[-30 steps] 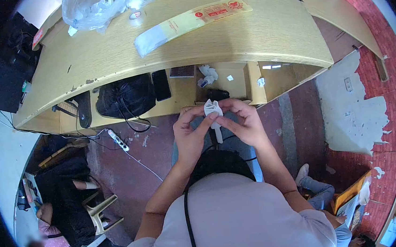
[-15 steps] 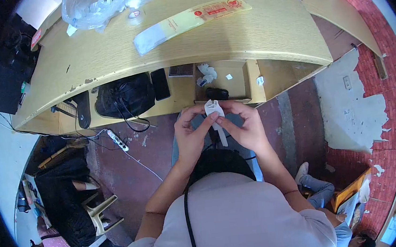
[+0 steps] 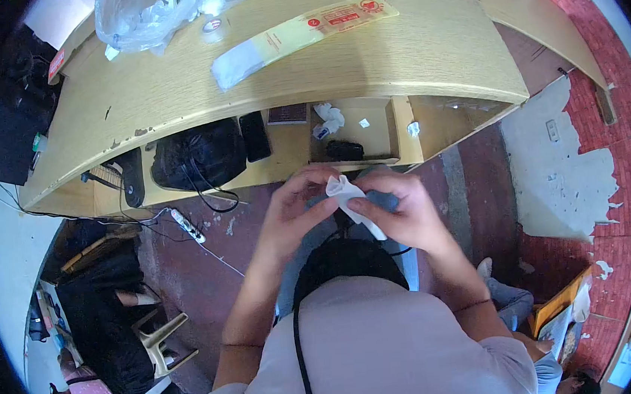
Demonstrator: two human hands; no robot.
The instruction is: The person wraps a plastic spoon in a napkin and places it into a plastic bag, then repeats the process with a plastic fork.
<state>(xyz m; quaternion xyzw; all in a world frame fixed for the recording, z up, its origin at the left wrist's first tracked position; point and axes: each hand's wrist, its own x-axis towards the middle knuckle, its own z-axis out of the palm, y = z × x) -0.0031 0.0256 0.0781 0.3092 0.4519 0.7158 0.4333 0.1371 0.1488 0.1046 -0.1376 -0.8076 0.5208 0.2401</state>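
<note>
In front of the person's chest, just below the front edge of the desk (image 3: 423, 60), two bare hands hold one folded white paper (image 3: 342, 188). The left hand (image 3: 283, 215) has its thumb and fingers drawn narrow on the paper's left edge; the right hand (image 3: 406, 208) pinches it from the other side, thumb pressed on its face. Some fingertips are hidden behind it. The paper tilts, its lower end pointing down toward the right wrist.

On the desk top lie one clear plastic bag (image 3: 153, 16), one roll of tape (image 3: 215, 30) and one yellow packet (image 3: 309, 35). On the shelf (image 3: 285, 147) underneath are one black bag (image 3: 199, 158), one phone (image 3: 255, 136) touching or just beside it, and one open box (image 3: 381, 131) holding one dark object (image 3: 344, 149), crumpled white paper scraps (image 3: 330, 119) and one small white square (image 3: 364, 123). Two other people are partly visible, one at each side.
</note>
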